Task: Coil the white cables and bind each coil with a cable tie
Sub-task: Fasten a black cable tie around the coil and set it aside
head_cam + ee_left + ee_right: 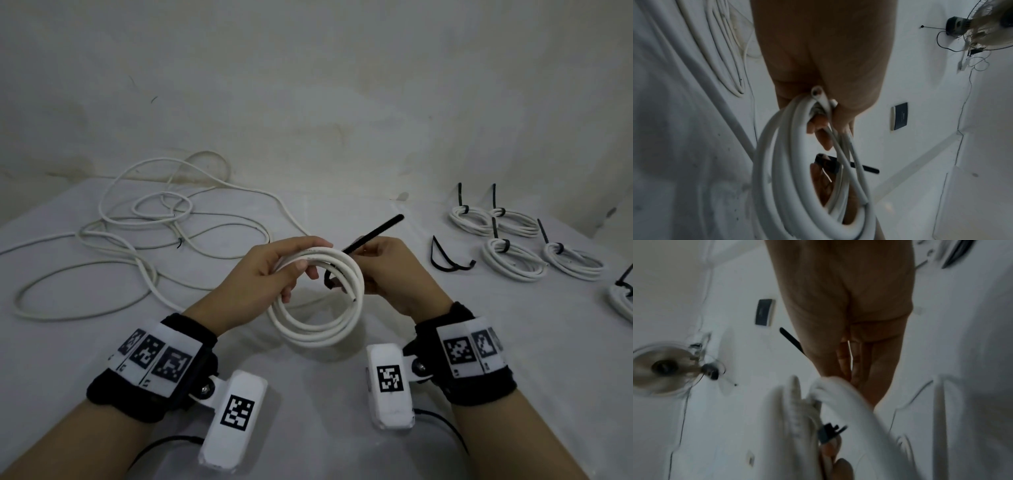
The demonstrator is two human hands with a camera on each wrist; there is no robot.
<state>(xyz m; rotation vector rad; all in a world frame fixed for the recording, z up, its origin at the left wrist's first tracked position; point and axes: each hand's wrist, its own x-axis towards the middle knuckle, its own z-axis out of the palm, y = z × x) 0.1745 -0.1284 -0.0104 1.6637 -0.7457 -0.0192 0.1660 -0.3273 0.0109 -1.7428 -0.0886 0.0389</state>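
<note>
Round white cable coil (317,301); thin black plastic cable tie (373,236); white table cover (342,394); black fabric wristbands (150,373), black-and-white square-code markers (237,412).

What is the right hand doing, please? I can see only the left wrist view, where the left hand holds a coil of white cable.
Observer: The right hand pinches a black cable tie against the far side of the coil, its tail pointing up and away.
Operator: Thank you. Is it closed round the coil yet?
Observer: It seems not: in the right wrist view the tie's head hangs free, with no tail through it.
Operator: And how many coils are done?
Observer: Four bound coils lie on the table at the right, and a fifth is cut off by the picture's edge.
</note>
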